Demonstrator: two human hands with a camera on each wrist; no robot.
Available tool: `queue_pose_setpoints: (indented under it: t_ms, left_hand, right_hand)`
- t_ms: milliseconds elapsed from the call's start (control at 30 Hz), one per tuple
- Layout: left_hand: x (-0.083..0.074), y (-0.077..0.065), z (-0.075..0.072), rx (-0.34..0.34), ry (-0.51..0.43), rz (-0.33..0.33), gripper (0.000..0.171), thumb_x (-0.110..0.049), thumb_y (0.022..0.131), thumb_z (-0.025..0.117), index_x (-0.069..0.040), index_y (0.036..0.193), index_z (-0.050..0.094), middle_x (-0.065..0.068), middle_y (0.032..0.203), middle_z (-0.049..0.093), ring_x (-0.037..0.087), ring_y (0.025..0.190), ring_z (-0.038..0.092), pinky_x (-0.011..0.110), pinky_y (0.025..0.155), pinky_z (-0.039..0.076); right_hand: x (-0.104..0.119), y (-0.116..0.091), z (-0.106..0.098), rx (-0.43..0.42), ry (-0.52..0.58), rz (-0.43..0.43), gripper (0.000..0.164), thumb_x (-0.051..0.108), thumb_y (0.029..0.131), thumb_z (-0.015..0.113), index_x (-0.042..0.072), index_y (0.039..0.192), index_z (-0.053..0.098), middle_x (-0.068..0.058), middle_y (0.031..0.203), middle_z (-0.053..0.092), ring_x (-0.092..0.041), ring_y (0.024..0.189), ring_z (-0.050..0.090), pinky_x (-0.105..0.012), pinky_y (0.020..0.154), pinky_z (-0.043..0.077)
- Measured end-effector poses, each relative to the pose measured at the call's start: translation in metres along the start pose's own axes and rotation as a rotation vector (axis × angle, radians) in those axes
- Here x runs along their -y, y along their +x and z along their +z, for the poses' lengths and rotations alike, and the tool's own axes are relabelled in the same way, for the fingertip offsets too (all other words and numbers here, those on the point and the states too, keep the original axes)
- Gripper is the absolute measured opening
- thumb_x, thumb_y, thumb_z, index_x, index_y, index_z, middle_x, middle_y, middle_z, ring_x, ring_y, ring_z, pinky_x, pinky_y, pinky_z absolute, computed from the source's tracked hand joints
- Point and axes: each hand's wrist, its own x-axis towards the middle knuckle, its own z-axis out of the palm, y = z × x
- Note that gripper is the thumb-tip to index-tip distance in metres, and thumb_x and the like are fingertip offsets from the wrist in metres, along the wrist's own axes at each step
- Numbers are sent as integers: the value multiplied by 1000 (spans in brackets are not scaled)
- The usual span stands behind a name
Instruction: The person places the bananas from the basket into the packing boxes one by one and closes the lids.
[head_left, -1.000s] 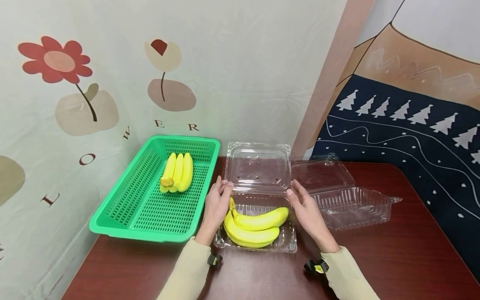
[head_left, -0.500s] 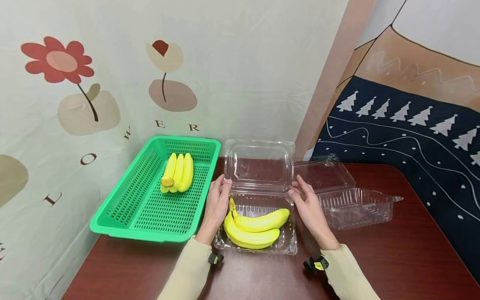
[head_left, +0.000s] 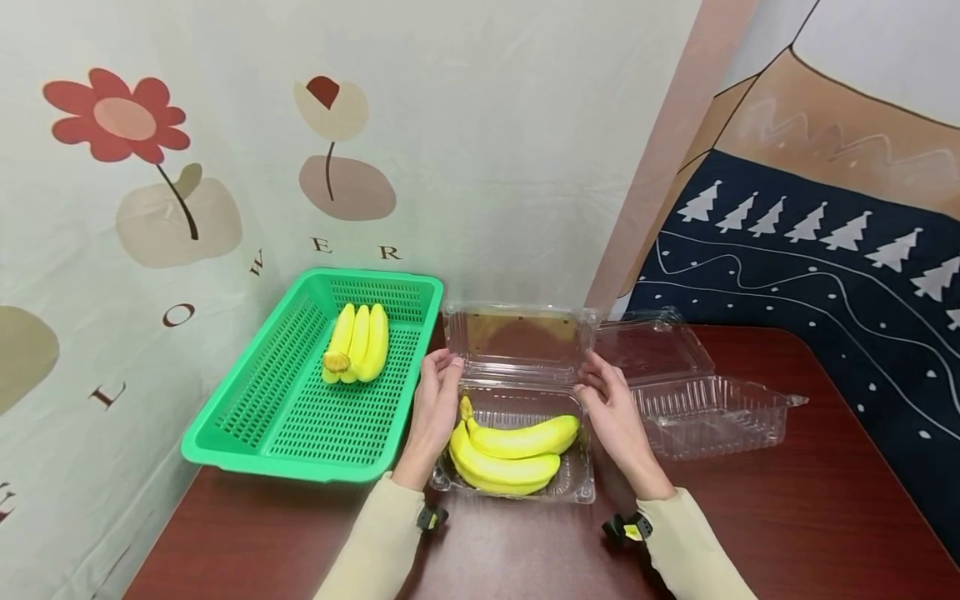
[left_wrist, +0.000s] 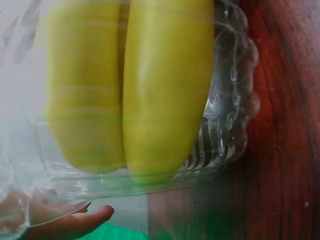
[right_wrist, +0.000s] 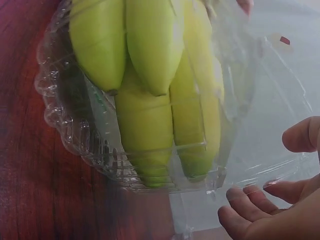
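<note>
A clear plastic clamshell container lies on the table in front of me, with a bunch of yellow bananas in its base. Its hinged lid stands raised at the back, and the bananas' yellow reflects in it. At the lid's left edge my left hand pinches the plastic between thumb and fingers. My right hand holds the opposite edge the same way. Through clear plastic, the bananas fill much of the left wrist view. In the right wrist view several banana tips show beside my right fingers.
To the left stands a green plastic basket holding another bunch of bananas. A second clear clamshell container lies open at the right, close to my right hand. A printed cloth wall rises behind the table.
The lid has swung up and tilted forward toward the container's base; its top edge now looks lower. Both hands have shifted only slightly. Basket and second container stay put.
</note>
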Motion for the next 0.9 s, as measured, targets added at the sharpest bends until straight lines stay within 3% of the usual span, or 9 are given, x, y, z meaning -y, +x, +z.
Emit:
queue_pose_setpoints:
  t_ms: [100, 433, 733, 833, 900]
  left_hand:
    - [0, -2, -2, 1, 2, 32, 52, -36, 109, 46, -1, 146, 44, 20, 145, 53, 34, 135, 52, 51, 114, 40]
    - [-5, -14, -11, 21, -30, 109, 57, -41, 111, 36, -2, 152, 40, 19, 152, 49, 35, 142, 44, 53, 119, 33]
    - [-12, -26, -18, 79, -76, 90, 68, -46, 113, 19, 2, 157, 35, 24, 159, 41, 38, 150, 34, 51, 125, 22]
    - [-13, -30, -21, 92, -75, 93, 70, -47, 113, 18, 3, 156, 37, 24, 160, 39, 38, 151, 33, 51, 125, 22]
    - [-13, -34, -23, 99, -60, 97, 70, -48, 112, 18, 3, 156, 38, 23, 160, 40, 38, 151, 33, 51, 125, 22]
  right_hand:
    - [-1, -3, -1, 12, -8, -18, 58, 11, 105, 54, 2, 159, 35, -20, 149, 45, -35, 143, 45, -50, 118, 36]
    - [4, -15, -6, 45, -17, -55, 60, 17, 108, 54, 7, 162, 29, -15, 164, 36, -32, 150, 37, -52, 116, 37]
    - [10, -34, -15, 96, -13, -80, 62, 37, 111, 35, 5, 163, 25, -19, 167, 27, -38, 154, 24, -62, 123, 15]
    - [10, -39, -17, 92, 13, -74, 64, 42, 112, 30, 2, 162, 27, -20, 166, 29, -38, 153, 24, -59, 124, 14]
    - [11, -42, -18, 94, 29, -78, 64, 42, 113, 27, -1, 161, 28, -22, 164, 31, -39, 153, 26, -45, 126, 20]
